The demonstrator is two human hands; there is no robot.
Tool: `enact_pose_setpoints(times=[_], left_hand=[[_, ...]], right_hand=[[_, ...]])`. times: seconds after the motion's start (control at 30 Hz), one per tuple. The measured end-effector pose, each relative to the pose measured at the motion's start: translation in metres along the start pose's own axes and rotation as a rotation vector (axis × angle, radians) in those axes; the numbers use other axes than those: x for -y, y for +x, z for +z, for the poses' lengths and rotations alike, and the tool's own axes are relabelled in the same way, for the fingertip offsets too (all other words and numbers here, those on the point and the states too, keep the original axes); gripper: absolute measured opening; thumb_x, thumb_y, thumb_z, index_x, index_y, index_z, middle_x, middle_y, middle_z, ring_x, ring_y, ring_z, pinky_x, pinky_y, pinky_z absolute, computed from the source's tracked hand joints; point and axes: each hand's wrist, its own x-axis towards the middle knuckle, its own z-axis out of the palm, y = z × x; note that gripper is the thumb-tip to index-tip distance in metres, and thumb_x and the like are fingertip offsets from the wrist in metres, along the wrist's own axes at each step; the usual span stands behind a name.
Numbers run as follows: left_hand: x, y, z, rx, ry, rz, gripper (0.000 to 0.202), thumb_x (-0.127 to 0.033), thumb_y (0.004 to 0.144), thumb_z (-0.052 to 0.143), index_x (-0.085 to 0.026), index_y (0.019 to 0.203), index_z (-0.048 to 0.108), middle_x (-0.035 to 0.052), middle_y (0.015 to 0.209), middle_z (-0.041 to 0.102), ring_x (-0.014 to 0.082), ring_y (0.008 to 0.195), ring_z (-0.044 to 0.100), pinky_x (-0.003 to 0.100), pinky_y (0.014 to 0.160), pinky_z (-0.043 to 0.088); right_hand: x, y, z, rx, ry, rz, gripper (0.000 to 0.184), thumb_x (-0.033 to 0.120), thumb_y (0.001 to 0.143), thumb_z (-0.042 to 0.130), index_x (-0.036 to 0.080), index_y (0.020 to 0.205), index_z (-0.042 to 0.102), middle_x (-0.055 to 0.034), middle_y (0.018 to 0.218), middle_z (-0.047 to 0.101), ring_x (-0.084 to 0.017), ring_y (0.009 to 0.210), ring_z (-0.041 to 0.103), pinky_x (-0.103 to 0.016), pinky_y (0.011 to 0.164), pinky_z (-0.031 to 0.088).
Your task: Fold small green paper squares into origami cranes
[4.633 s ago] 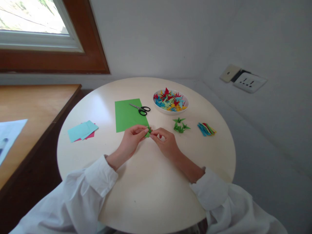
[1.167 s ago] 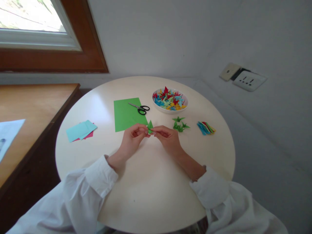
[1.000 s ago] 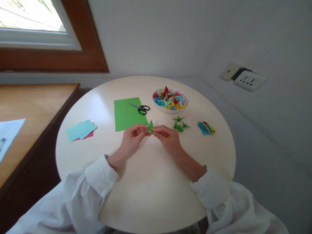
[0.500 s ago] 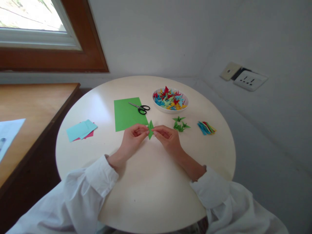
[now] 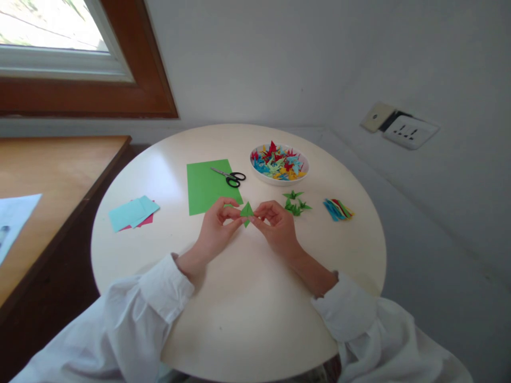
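A small folded piece of green paper (image 5: 246, 211) is pinched between both of my hands above the round cream table (image 5: 239, 319). My left hand (image 5: 215, 229) grips its left side with thumb and fingertips. My right hand (image 5: 275, 226) grips its right side the same way. Just behind my hands lies a sheet of green paper (image 5: 209, 185) with black-handled scissors (image 5: 229, 177) at its far right corner. Several small green folded cranes (image 5: 294, 202) sit to the right of my right hand.
A white bowl (image 5: 279, 180) holds many coloured paper cranes. Coloured paper strips (image 5: 337, 209) lie at the right. Light blue and pink paper squares (image 5: 133, 213) lie at the left. A wooden ledge (image 5: 51, 181) with a white sheet adjoins the table's left side.
The green piece has been turned and worked between my fingertips, going from a crumpled fold low on the table to a flatter pointed shape held slightly higher. Both hands stayed in place.
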Motion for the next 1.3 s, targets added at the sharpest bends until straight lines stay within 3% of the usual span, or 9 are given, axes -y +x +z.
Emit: enact_pose_setpoints(times=[0.27,0.47,0.67,0.83,1.07,1.3], left_hand=[[0.004,0.0,-0.001,0.012,0.096,0.122,0.022,-0.023,0.07,0.067,-0.02,0.084,0.049,-0.0044,0.061,0.057,0.0097,0.058,0.052,0.021,0.056,0.039],[0.01,0.0,-0.002,-0.036,0.152,0.246,0.014,-0.02,0.071,0.065,-0.018,0.083,0.06,0.0011,0.073,0.062,0.0103,0.062,0.053,0.023,0.061,0.044],[0.014,0.001,-0.004,-0.057,0.242,0.263,0.011,-0.018,0.07,0.064,-0.018,0.081,0.067,0.0027,0.073,0.066,0.0119,0.062,0.054,0.025,0.062,0.044],[0.015,0.0,-0.005,-0.071,0.31,0.274,0.011,-0.018,0.071,0.063,-0.019,0.08,0.069,0.0028,0.073,0.069,0.0131,0.063,0.057,0.027,0.063,0.046],[0.011,-0.001,-0.006,-0.085,0.362,0.41,0.012,-0.013,0.071,0.062,-0.02,0.078,0.068,0.0032,0.076,0.068,0.0131,0.067,0.058,0.026,0.064,0.048],[0.006,-0.002,-0.006,-0.078,0.432,0.458,0.013,-0.011,0.072,0.062,-0.021,0.076,0.069,0.003,0.076,0.065,0.0146,0.073,0.059,0.028,0.068,0.047]], right_hand=[[-0.003,-0.002,0.0,0.012,-0.035,-0.032,0.011,0.022,0.065,0.07,0.02,0.072,0.062,-0.0001,0.072,0.064,-0.012,0.063,0.056,-0.027,0.061,0.042],[-0.005,-0.001,-0.001,-0.015,-0.004,-0.018,0.01,0.02,0.063,0.07,0.02,0.072,0.066,-0.0004,0.071,0.066,-0.012,0.063,0.055,-0.026,0.06,0.042],[-0.007,0.0,-0.003,0.009,-0.018,-0.011,0.008,0.02,0.063,0.071,0.021,0.071,0.069,-0.0002,0.069,0.068,-0.012,0.06,0.055,-0.027,0.059,0.043],[-0.007,-0.001,-0.003,0.017,-0.057,-0.085,0.005,0.019,0.066,0.069,0.022,0.07,0.069,-0.0001,0.069,0.068,-0.014,0.064,0.057,-0.028,0.062,0.044],[-0.005,-0.003,-0.003,0.041,-0.079,-0.22,0.008,0.017,0.072,0.065,0.024,0.071,0.069,-0.0022,0.078,0.066,-0.016,0.076,0.06,-0.032,0.072,0.047],[0.002,-0.004,-0.004,-0.034,-0.287,-0.344,0.014,0.014,0.071,0.067,0.027,0.069,0.069,-0.0019,0.087,0.067,-0.018,0.088,0.058,-0.038,0.083,0.045]])
